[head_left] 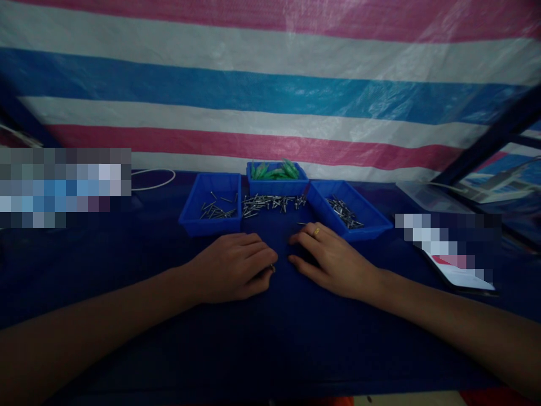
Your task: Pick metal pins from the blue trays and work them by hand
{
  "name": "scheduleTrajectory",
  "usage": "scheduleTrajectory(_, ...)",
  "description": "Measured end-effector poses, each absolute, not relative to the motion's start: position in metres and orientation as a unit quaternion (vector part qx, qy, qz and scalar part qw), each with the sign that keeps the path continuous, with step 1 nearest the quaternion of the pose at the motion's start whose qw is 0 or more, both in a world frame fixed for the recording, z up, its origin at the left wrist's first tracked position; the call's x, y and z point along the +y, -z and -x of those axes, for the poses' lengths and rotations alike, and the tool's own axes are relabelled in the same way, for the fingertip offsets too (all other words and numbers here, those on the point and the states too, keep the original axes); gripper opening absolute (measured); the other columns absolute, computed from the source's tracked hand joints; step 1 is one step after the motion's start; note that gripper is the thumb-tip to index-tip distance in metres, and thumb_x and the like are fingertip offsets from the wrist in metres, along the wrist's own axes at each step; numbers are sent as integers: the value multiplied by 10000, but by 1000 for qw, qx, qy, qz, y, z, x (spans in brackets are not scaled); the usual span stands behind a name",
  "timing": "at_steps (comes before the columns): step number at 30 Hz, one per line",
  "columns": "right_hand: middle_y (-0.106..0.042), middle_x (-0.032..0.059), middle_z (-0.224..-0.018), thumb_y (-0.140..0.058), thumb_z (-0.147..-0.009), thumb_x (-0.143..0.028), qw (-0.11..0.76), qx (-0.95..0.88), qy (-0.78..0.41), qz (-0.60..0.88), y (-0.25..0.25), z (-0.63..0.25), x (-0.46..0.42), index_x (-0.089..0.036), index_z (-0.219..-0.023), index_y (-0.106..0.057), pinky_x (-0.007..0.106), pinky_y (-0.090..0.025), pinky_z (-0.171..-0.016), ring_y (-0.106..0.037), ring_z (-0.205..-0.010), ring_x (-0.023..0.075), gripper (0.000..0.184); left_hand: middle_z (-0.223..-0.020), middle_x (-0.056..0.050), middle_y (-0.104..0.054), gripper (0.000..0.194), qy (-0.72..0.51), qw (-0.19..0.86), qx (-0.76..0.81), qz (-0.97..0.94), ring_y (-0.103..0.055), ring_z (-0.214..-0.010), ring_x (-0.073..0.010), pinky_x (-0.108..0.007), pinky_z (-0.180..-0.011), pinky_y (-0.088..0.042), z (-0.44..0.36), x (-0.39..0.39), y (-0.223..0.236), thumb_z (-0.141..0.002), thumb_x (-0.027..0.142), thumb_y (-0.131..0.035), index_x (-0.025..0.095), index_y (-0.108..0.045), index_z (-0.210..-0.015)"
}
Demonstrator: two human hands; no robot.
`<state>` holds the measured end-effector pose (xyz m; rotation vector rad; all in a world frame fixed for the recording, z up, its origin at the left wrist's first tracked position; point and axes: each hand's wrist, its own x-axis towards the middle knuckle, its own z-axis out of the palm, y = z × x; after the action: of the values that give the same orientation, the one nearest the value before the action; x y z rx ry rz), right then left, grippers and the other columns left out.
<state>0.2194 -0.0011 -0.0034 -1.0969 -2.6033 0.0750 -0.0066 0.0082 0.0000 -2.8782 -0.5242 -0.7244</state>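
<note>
"Can you read any writing there?"

"Hardly. The phone [467,276], lying to the right, has a lit screen with a red patch, but it is partly pixelated and too blurred to read."

"And the left hand [234,268]?"

"Its thumb and forefinger are pinched closed, palm down over the blue table [270,349]. A small shiny piece [273,269] shows right at their tips; it could be the end of a metal pin, though the light is too dim to be sure."

"The right hand [333,259]?"

"Loosely curled, with a gap between thumb and forefinger. A thin metal pin [301,224] pokes out beside the far fingers, near the gold-coloured ring [316,231]. I can't tell whether they grip it."

"Where are the others?"

"Loose pins [274,203] lie in a heap beyond the hands, between the left blue bin [211,227] and the right blue bin [369,230]. Both bins hold more. The rear blue bin [276,188] holds green pieces [274,171]."

"What's behind?"

"A striped plastic sheet [270,96]: pink, white and blue."
</note>
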Motion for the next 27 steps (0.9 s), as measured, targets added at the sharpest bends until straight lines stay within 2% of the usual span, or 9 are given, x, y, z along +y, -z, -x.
scheduleTrajectory(3, -566, 78, -852, -463, -894, -301, 138, -902, -40, 408, 2, -218, -1, -136, -934, -546, 391, -470, -767, -540, -809, 204, 188, -730, -16, -605, 121, 230, 78, -180, 953, -538, -671, -123, -242, -640, -452, 7, 9, 2, -873, 181, -450, 138, -562, -895)
scheduleTrajectory(5, -578, 85, -875, -459, -897, -320, 135, -900, -40, 412, 2, -218, -2, -139, -937, -551, 403, -471, -782, -548, -838, 214, 206, -738, -17, -607, 132, 225, 80, -185, 953, -540, -681, -125, -242, -644, -446, 8, 9, 3, -878, 186, -452, 140, -570, -913)
scheduleTrajectory(8, -544, 161, -1154, -436, -907, -403, 141, -900, -36, 411, 5, -220, -1, -123, -1140, -527, 462, -436, -904, -502, -1091, 274, 376, -737, -22, -607, 151, 219, 80, -189, 954, -543, -688, -132, -249, -648, -447, 8, 10, 4, -882, 190, -444, 142, -582, -920)
scheduleTrajectory(10, -400, 201, -1358, -410, -904, -472, 135, -899, -45, 413, 8, -221, -1, -111, -1308, -413, 504, -366, -995, -366, -1267, 307, 543, -733, -24, -607, 164, 212, 78, -186, 956, -545, -688, -135, -252, -651, -451, 8, 10, 4, -885, 190, -436, 140, -589, -919)
scheduleTrajectory(13, -304, 185, -1440, -391, -903, -499, 123, -899, -60, 416, 10, -223, 0, -130, -1389, -317, 528, -283, -1056, -246, -1344, 304, 615, -739, -26, -608, 170, 207, 76, -190, 957, -552, -693, -137, -253, -655, -455, 8, 9, 3, -885, 189, -438, 139, -595, -925)
scheduleTrajectory(17, -404, 164, -1382, -416, -911, -440, 128, -906, -73, 396, 9, -223, 0, -139, -1313, -435, 514, -307, -1052, -297, -1324, 288, 503, -758, -29, -616, 174, 209, 86, -195, 954, -561, -707, -137, -254, -670, -459, 8, 9, 3, -887, 188, -440, 136, -603, -918)
scheduleTrajectory(20, -479, 151, -1302, -437, -917, -360, 152, -919, -70, 356, 6, -221, 0, -133, -1240, -493, 448, -366, -1029, -387, -1266, 250, 399, -778, -30, -622, 180, 208, 96, -201, 952, -566, -719, -136, -253, -683, -463, 8, 10, 3, -894, 193, -440, 136, -608, -921)
scheduleTrajectory(24, -590, 116, -1068, -449, -915, -295, 184, -931, -56, 310, 3, -220, -2, -126, -1140, -537, 368, -466, -897, -545, -1020, 200, 295, -787, -28, -623, 190, 202, 112, -208, 950, -564, -721, -136, -254, -687, -468, 8, 12, 4, -906, 200, -433, 141, -613, -920)
scheduleTrajectory(27, -603, 87, -890, -438, -919, -293, 178, -937, -40, 297, 1, -219, -4, -116, -1061, -562, 341, -488, -782, -565, -839, 182, 258, -784, -27, -626, 199, 200, 115, -202, 952, -564, -727, -136, -256, -698, -472, 7, 13, 4, -913, 193, -425, 140, -617, -911)
